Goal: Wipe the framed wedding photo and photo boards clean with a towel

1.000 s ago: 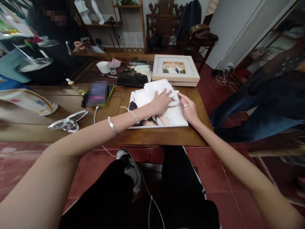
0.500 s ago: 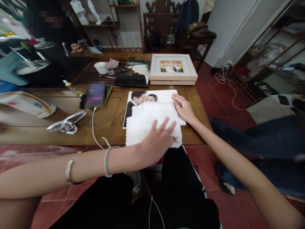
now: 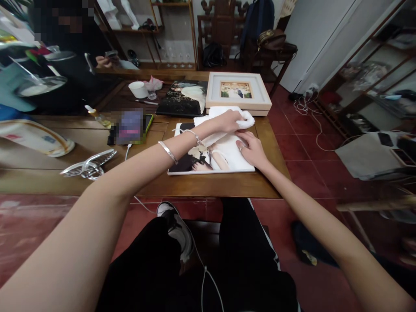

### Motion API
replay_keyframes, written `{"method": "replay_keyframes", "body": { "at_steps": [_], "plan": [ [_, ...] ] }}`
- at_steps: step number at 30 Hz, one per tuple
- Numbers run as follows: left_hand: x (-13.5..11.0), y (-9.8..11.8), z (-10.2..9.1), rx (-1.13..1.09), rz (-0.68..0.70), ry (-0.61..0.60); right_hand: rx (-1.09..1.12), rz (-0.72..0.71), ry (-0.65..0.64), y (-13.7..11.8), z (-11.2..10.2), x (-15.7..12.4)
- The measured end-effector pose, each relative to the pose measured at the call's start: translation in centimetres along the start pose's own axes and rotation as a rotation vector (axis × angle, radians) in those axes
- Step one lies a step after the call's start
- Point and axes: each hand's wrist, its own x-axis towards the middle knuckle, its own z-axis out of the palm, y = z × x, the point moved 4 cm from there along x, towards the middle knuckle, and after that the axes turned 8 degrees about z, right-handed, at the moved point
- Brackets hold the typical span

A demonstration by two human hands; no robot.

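My left hand (image 3: 230,122) is closed on a white cloth (image 3: 216,113), fluffy and bunched, at the far right part of a flat photo panel (image 3: 195,167). The panel lies on the table and bears a picture of a couple; the cloth and my left forearm hide its upper part. Against the panel's right edge rests my right hand (image 3: 251,149), fingers stretched out along the surface, wearing a ring. Just beyond the cloth are a dark photo panel (image 3: 182,97) and a pale wooden picture frame (image 3: 238,108).
To the left on the wooden table (image 3: 208,186) are a phone (image 3: 130,128) on a cable, a clear hair claw (image 3: 89,164), a small dropper bottle (image 3: 99,118) and a white cup (image 3: 138,89). Across the table a person in black (image 3: 71,39) holds something small.
My left hand has swept the cloth away from me, from the panel's near edge to its far right part, uncovering the lower picture. My right hand has stayed at the right edge.
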Motion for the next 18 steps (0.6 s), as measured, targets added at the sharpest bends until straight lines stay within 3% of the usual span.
{"method": "replay_keyframes", "body": {
  "at_steps": [4,8,13,18],
  "plan": [
    [-2.0,-0.1,-0.4,0.085,-0.070,-0.082,0.016,0.001,-0.010,0.1,0.1,0.0],
    [-8.1,-1.1,-0.7,0.121,-0.102,-0.156,0.039,0.020,-0.001,0.3,0.2,0.0],
    [-15.9,-2.7,-0.2,0.169,-0.123,-0.086,0.057,0.025,0.018,0.4,0.3,0.0],
    [-19.5,-1.1,0.8,0.183,-0.077,-0.065,0.063,0.030,0.025,0.4,0.2,0.0]
  ]
}}
